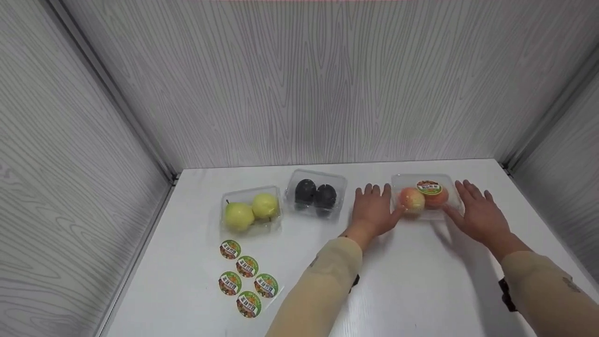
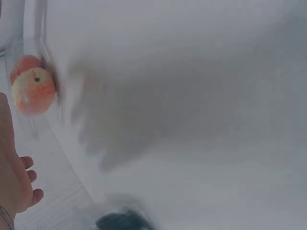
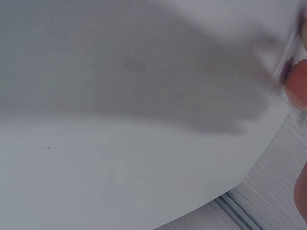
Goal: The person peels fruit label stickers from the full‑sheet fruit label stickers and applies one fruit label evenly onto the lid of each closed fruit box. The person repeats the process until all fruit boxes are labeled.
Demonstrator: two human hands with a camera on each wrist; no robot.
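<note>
A clear plastic fruit box (image 1: pixel 447 214) at the back right holds two red-and-yellow fruits (image 1: pixel 412 200), with a round green-edged sticker (image 1: pixel 429 187) on top. To its left is my left hand (image 1: pixel 374 213), fingers straight and spread, thumb at the box's near left corner. My right hand (image 1: pixel 479 215) lies on the other side, fingers extended and thumb near the right front corner. Whether either thumb touches the plastic I cannot tell. In the left wrist view the fruits (image 2: pixel 33 93) show beside the left hand (image 2: pixel 14 175); only part of the right hand (image 3: pixel 301 194) enters its wrist view.
Left of my hands stands a clear box with two dark fruits (image 1: pixel 325 196), and farther left another with two yellow-green pears (image 1: pixel 239 216). Several round stickers (image 1: pixel 247 266) lie at the front left of the white table (image 1: pixel 187 243). Wood-grain panels (image 1: pixel 299 84) enclose the back and sides.
</note>
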